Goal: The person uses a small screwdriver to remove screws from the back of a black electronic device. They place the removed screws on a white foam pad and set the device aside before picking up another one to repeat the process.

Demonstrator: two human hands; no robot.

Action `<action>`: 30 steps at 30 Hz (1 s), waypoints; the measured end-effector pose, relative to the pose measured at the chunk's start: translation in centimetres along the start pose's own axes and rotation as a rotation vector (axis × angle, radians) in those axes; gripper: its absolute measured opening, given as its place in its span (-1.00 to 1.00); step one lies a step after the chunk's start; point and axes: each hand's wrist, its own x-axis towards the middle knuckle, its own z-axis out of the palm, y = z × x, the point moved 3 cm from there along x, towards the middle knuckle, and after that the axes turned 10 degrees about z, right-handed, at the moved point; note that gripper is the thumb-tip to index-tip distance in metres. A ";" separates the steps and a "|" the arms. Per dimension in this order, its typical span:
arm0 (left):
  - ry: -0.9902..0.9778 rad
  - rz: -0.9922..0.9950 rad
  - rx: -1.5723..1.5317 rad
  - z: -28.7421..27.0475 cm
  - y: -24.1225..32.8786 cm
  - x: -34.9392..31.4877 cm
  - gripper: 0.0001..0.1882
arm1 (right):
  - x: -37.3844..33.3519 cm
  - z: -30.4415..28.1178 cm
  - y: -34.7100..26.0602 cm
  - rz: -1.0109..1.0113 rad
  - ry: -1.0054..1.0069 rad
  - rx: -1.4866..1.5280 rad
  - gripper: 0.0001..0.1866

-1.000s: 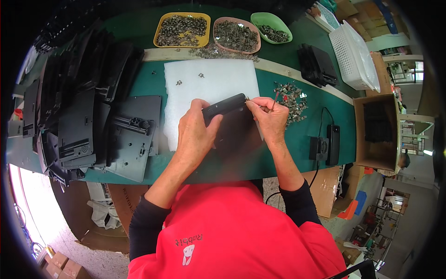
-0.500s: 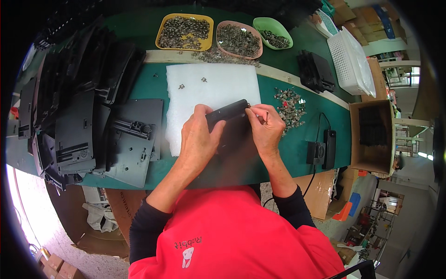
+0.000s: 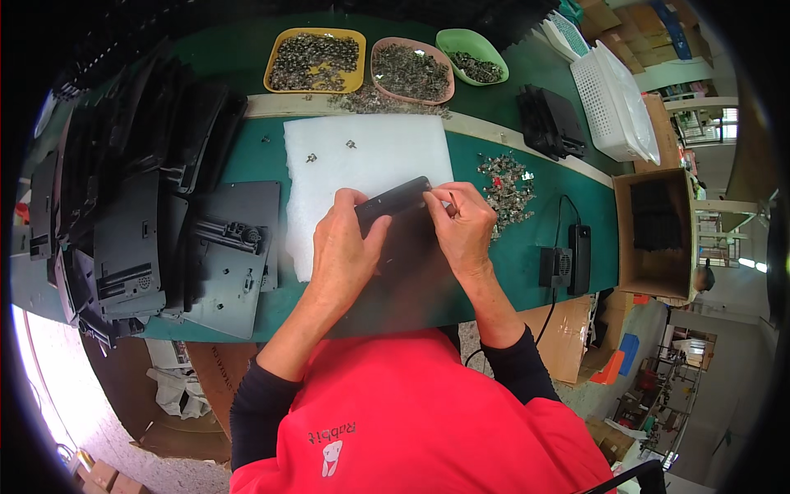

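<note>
A black plastic panel [image 3: 395, 198] is tilted up in front of me, its long narrow edge turned upward. My left hand [image 3: 341, 247] grips it near its left end, with the thumb on the near face. At the panel's right corner, the fingers of my right hand [image 3: 463, 226] are pinched together; whatever is between them is too small or hidden to name. Under and beyond the panel lies a white foam sheet [image 3: 370, 152]. Two small metal clips [image 3: 351, 144] rest on its far left part.
Black plastic panels [image 3: 132, 239] are stacked at the left. Loose metal parts [image 3: 506, 193] lie in a heap to the right. Yellow [image 3: 270, 82], pink [image 3: 449, 82] and green [image 3: 502, 62] trays of small parts stand at the back. A black power adapter [image 3: 579, 259] sits at right.
The whole view has shifted slightly, so the table things appear a little farther left. Both hands keep their hold at the panel; the right fingers have moved only slightly at its corner.
</note>
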 end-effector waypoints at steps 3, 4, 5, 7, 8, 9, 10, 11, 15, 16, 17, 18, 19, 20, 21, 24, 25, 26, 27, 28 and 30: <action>-0.015 -0.009 0.009 -0.1 0.1 0.0 -0.68 | -0.2 0.1 0.4 -0.036 0.049 0.024 -0.91; -0.047 -0.046 0.013 -0.3 0.8 0.1 -0.68 | -0.2 0.2 0.5 -0.049 0.068 0.029 -0.91; -0.079 -0.083 0.017 -0.4 1.2 0.1 -0.68 | -0.3 0.2 0.6 -0.028 0.067 0.040 -0.91; -0.075 -0.061 0.027 -0.4 1.2 0.1 -0.68 | -0.2 0.2 0.6 0.009 0.068 0.063 -0.90; -0.074 -0.049 0.032 -0.5 1.2 0.1 -0.68 | -0.2 0.3 0.4 0.003 0.062 0.059 -0.91; -0.071 -0.039 0.035 -0.5 1.2 0.0 -0.67 | -0.2 0.3 0.3 -0.003 0.058 0.053 -0.92; -0.068 -0.029 0.037 -0.5 1.2 0.0 -0.67 | -0.2 0.3 0.2 -0.008 0.053 0.047 -0.92; -0.066 -0.019 0.040 -0.5 1.3 0.0 -0.67 | -0.1 0.3 0.1 -0.031 0.043 0.015 -0.92; -0.050 0.027 0.080 -0.4 0.3 0.1 -0.67 | -0.1 0.3 -0.2 -0.145 0.043 -0.109 -0.93; -0.035 0.066 0.108 -0.2 -0.2 0.0 -0.67 | -0.1 0.4 -0.3 -0.180 0.052 -0.137 -0.93; -0.020 0.106 0.137 -0.1 -0.5 0.0 -0.67 | -0.3 0.4 -0.7 -0.197 0.039 -0.173 -0.93; -0.030 0.080 0.116 -0.2 -0.3 0.0 -0.67 | -0.5 0.4 -1.3 -0.213 0.027 -0.208 -0.93; -0.040 0.054 0.094 -0.3 0.1 0.1 -0.67 | -0.6 0.3 -1.7 -0.228 0.015 -0.244 -0.93; -0.051 0.028 0.073 -0.4 0.4 0.1 -0.67 | -0.5 0.2 -1.8 -0.241 -0.011 -0.275 -0.94; -0.057 0.006 0.061 -0.4 0.5 0.1 -0.67 | -0.4 0.0 -1.9 -0.252 -0.033 -0.309 -0.94; -0.070 -0.038 0.029 -0.4 1.1 0.1 -0.68 | 0.2 -0.3 -1.3 -0.164 -0.092 -0.241 -0.95; -0.071 -0.040 0.020 -0.4 1.3 0.1 -0.69 | 0.6 -0.4 -1.0 -0.115 -0.108 -0.191 -0.95; -0.072 -0.041 0.011 -0.4 1.5 0.1 -0.69 | 1.1 -0.7 -1.0 -0.120 -0.115 -0.209 -0.93; -0.044 -0.018 0.011 -0.4 1.2 0.0 -0.69 | 1.5 -0.8 -1.2 -0.127 -0.128 -0.217 -0.92; -0.017 0.005 0.009 -0.2 0.6 0.0 -0.69 | 1.9 -0.9 -1.4 -0.133 -0.141 -0.226 -0.91; 0.004 0.018 0.006 0.0 0.4 -0.1 -0.69 | 2.6 -0.8 -1.3 -0.108 -0.181 -0.252 -0.89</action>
